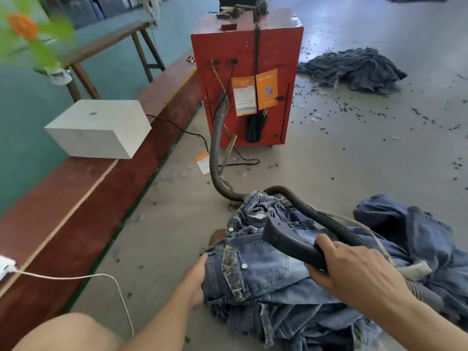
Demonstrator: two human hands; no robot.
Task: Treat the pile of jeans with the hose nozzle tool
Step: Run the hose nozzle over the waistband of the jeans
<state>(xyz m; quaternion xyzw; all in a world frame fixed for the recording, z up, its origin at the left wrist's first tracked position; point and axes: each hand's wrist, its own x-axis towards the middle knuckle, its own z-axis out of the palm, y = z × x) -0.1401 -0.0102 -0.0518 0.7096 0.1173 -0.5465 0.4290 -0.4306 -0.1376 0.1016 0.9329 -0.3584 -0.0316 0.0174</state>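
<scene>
- R hand (pixel 354 269) grasps nozzle (pixel 291 239), held over jeans (pixel 266 274) piled near right on floor.
- L hand (pixel 196 282) grips jeans' left edge, fingers tucked under.
- Hose (pixel 217 148) runs far to red box (pixel 248 79).
- White block (pixel 98 127) on left ledge; 2nd denim heap (pixel 352 69) far right.
- Grey floor (pixel 354 160) w/ dark specks.
</scene>
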